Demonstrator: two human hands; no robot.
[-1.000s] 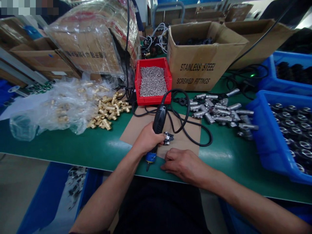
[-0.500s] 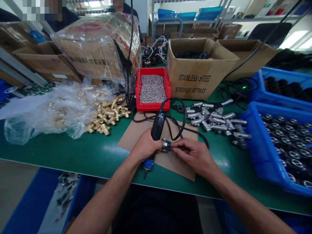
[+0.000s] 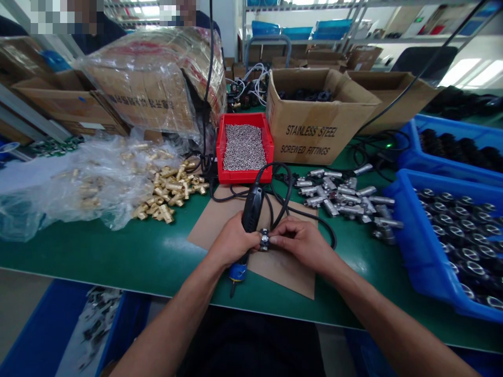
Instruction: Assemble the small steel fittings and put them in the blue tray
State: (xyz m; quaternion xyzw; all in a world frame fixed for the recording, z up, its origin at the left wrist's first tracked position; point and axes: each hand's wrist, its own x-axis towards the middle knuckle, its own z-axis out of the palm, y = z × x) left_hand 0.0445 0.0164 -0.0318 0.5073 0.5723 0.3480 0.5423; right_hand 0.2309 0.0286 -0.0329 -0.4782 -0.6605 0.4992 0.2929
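Note:
My left hand point(image 3: 231, 239) is wrapped round a black electric screwdriver point(image 3: 252, 209), whose blue-collared tip points down toward the table's front edge. Its thumb and fingers also pinch a small black and silver fitting point(image 3: 264, 240). From the right, my right hand point(image 3: 301, 242) reaches the fitting with thumb and forefinger pressed together at its side; whatever lies between those fingertips is too small to make out. Beneath both hands lies a brown cardboard sheet point(image 3: 291, 272). A red bin point(image 3: 244, 176) of small metal screws stands behind it.
Brass fittings point(image 3: 168, 188) and plastic bags point(image 3: 106, 178) lie left. Silver fittings point(image 3: 348, 196) are heaped right, beside a blue crate point(image 3: 416, 251) of black ringed parts. Cardboard boxes point(image 3: 314, 133) stand behind. A black cable point(image 3: 288, 193) loops behind my hands. People are at the back left.
The fitting has turned in my left fingers, showing a different side. My right fingertips have come closer to it and moved slightly left. The whole view has shifted a little.

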